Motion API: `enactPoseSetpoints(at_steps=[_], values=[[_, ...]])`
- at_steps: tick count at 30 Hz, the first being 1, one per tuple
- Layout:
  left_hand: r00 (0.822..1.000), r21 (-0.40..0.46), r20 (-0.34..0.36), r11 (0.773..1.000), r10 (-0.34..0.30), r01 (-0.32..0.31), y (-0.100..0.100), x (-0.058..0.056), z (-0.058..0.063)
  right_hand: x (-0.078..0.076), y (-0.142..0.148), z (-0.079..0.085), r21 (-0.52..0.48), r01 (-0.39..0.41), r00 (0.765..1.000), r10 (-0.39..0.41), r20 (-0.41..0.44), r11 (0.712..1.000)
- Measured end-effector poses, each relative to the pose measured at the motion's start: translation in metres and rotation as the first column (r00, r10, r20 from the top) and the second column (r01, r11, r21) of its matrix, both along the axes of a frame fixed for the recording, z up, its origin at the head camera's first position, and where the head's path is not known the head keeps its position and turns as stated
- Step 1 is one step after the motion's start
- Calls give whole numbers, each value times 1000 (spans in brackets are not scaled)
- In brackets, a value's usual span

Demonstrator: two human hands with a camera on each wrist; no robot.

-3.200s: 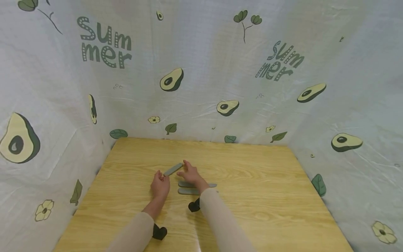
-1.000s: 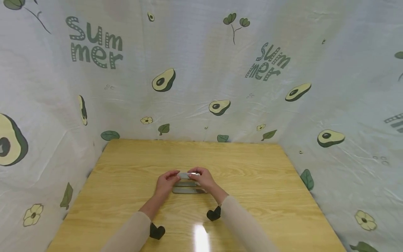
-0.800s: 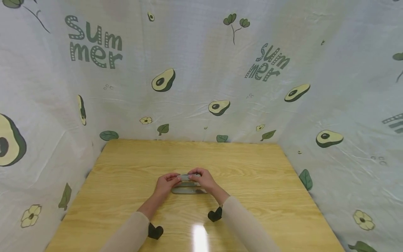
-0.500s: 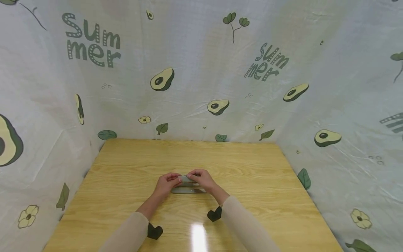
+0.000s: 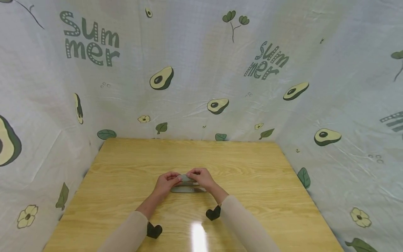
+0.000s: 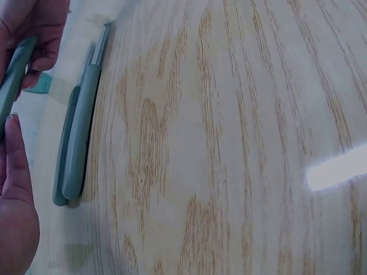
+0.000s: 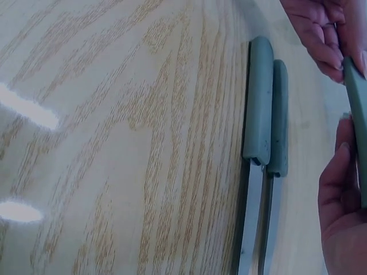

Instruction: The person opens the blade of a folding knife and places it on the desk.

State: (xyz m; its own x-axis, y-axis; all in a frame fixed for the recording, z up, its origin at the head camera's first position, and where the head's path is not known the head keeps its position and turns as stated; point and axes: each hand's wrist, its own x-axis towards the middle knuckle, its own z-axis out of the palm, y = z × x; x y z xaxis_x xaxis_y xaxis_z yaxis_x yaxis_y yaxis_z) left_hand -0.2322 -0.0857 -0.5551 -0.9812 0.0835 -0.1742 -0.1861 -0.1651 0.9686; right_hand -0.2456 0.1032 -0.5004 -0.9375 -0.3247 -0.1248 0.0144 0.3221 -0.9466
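Note:
Both hands hold a grey-green, handle-like piece (image 5: 185, 177) with a hole near one end; its exact kind cannot be told. My left hand (image 5: 166, 183) pinches its left end. At the right end, my right hand (image 5: 203, 178) pinches it between thumb and fingers. In the left wrist view the piece (image 6: 14, 77) is cut off by the frame edge. Just in front of it, two knives lie side by side, handles to the left: a near knife (image 7: 259, 103) and a far knife (image 7: 280, 120). My right hand partly hides their blades in the head view.
The wood-grain table (image 5: 252, 182) extends on all sides of the hands. A printed cloth (image 5: 189, 70) hangs behind it and along both sides. A bright reflection lies on the tabletop near the front.
Earlier the left hand held the piece slanted, with the right hand apart from it. Now both hands grip it level, slightly lower and nearer the knives. The head view has shifted slightly.

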Motion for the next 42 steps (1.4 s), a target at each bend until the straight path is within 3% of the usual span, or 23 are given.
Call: enactPoseSetpoints(at_steps=[5, 14, 26, 31, 38, 42], values=[[1000, -9, -8, 1000, -16, 15, 0, -1, 1, 1, -1, 2, 26, 20, 999, -19, -37, 999], [1000, -14, -6, 1000, -13, 13, 2, -2, 2, -17, 3, -31, 27, 72, 997, -70, -42, 997], [1000, -19, 2, 1000, -25, 25, 1, -2, 1, -17, 2, -36, -40, 116, 992, -117, -44, 993], [999, -31, -2, 999, -41, 41, -1, -1, 2, -18, 2, -33, -37, 68, 997, -69, -28, 997], [991, -40, -28, 991, -127, 126, -5, 2, 1, -19, -1, -24, 84, -73, 996, 76, -35, 994], [988, -27, -36, 988, -150, 149, -5, 1, 1, -21, -4, -24, 67, -96, 994, 99, -39, 993]])
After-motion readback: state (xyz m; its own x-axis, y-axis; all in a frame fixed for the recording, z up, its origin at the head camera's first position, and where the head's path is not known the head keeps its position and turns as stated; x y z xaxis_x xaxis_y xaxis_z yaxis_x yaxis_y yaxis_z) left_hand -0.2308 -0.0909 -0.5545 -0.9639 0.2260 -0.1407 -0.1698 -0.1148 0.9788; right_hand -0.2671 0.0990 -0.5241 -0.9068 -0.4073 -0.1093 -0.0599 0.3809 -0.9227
